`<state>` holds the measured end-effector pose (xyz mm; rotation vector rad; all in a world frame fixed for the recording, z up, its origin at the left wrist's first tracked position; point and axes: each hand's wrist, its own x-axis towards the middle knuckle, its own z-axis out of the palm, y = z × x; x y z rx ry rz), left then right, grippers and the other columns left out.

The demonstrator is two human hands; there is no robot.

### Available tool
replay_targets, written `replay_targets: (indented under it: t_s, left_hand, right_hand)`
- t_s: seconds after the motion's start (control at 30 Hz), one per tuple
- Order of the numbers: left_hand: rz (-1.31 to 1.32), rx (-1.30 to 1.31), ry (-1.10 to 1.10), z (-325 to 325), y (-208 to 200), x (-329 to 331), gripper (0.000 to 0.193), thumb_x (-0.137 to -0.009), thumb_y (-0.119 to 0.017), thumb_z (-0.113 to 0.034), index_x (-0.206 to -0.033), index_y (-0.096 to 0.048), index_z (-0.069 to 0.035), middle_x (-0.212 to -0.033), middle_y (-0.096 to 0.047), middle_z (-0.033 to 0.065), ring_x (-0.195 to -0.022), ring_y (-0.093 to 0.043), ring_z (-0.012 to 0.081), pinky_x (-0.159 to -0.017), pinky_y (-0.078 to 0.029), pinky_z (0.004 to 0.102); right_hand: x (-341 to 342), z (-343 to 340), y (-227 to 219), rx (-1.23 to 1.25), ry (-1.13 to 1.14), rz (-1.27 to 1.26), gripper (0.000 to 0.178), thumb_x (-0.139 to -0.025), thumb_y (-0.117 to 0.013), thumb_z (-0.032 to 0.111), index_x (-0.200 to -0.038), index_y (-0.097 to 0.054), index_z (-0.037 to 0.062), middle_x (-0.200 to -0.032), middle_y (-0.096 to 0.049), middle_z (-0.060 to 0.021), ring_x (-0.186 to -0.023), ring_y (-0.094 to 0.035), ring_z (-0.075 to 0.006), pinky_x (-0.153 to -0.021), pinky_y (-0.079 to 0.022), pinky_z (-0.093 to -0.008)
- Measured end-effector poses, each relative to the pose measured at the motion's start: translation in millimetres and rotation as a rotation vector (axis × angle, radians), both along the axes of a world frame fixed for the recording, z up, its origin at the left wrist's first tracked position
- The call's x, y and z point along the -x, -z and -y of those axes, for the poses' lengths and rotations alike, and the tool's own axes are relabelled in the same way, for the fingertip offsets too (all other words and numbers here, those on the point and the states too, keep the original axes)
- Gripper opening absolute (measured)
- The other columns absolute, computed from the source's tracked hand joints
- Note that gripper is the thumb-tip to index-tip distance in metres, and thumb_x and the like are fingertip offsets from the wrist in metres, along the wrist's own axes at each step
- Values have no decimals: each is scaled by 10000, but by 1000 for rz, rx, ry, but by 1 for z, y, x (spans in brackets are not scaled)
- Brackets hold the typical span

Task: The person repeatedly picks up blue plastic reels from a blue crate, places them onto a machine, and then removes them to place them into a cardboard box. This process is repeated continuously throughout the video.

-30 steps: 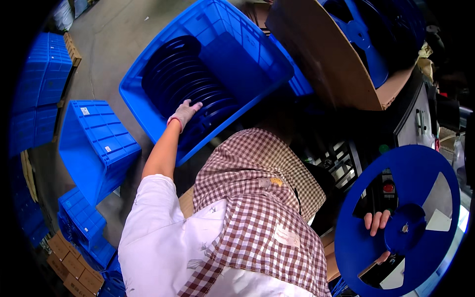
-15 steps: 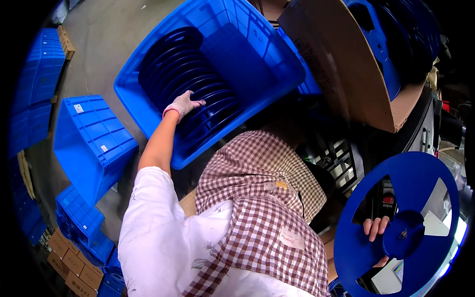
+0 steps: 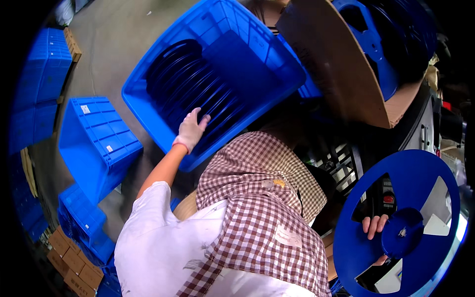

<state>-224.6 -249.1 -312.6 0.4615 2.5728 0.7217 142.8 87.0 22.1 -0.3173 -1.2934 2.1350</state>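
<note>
My gloved left hand (image 3: 191,130) is at the near edge of a large blue bin (image 3: 163,144). Its thumb stands apart from the fingers, and I see nothing in its grasp. Just beyond the fingertips, a row of dark blue reels (image 3: 190,81) stands on edge, packed side by side along the bin's left part. At the lower right, my bare right hand (image 3: 374,227) grips a blue reel (image 3: 361,255) by its middle. Its fingers come through a cut-out next to the hub, with the reel's flat face toward me; the palm is hidden behind the disc.
A cardboard box (image 3: 336,59) holding more blue reels stands at the upper right. On the left are a tipped blue bin (image 3: 101,143), stacked blue bins (image 3: 42,74) and brown cartons (image 3: 74,262). A black slatted crate (image 3: 341,173) sits beside my apron.
My left hand has drawn back from over the reels toward the bin's near edge. The right hand and its reel have stayed nearly in place.
</note>
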Motion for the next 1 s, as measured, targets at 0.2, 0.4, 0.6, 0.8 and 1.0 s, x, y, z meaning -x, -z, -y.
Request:
replay_targets:
  t_s: [0.2, 0.4, 0.6, 0.8, 1.0]
  left_hand:
    - [-223, -9, 449, -1, 5, -35, 658, -778, -743, -236, -1369, -481, -118, -1335, -513, 140, -1279, -455, 339, -1039, -390, 473]
    - [-256, -380, 470, -65, -103, 36, 388, -835, -642, 11, -1211, -601, -79, -1151, -644, 117, -1095, -611, 303, -934, -502, 400]
    - [-366, -753, 724, -304, -344, 47, 399, -899, -648, -37, -1288, -555, -29, -1113, -664, 161, -1054, -652, 286, -914, -519, 357]
    - [-519, 496, 740, -471, -308, 75, 1004, -790, -712, -574, -1537, -248, -90, -1318, -580, 205, -1253, -547, 329, -1013, -442, 427]
    - [-443, 692, 783, -514, -294, 68, 990, -771, -722, -439, -1540, -206, -89, -1267, -612, 240, -1146, -628, 374, -973, -468, 466]
  right_hand:
    - [10, -6, 19, -52, 17, -171, 851, -775, -760, 456, -1345, -364, -35, -1035, -480, -116, -842, -531, -151, -780, -438, -319]
    - [-18, 0, 18, -35, 204, -214, 861, -770, -761, 470, -1350, -368, -29, -1036, -485, -120, -848, -535, -161, -780, -441, -329]
    - [-56, 5, 21, -23, 417, -220, 871, -764, -761, 484, -1355, -372, -24, -1038, -490, -125, -854, -538, -172, -779, -444, -340]
    - [-87, 2, 20, -21, 520, -227, 882, -758, -762, 497, -1361, -376, -18, -1040, -494, -130, -860, -542, -182, -779, -447, -351]
    - [-109, 10, 26, 6, 659, -203, 892, -753, -763, 511, -1366, -380, -12, -1041, -499, -135, -867, -545, -192, -779, -450, -361]
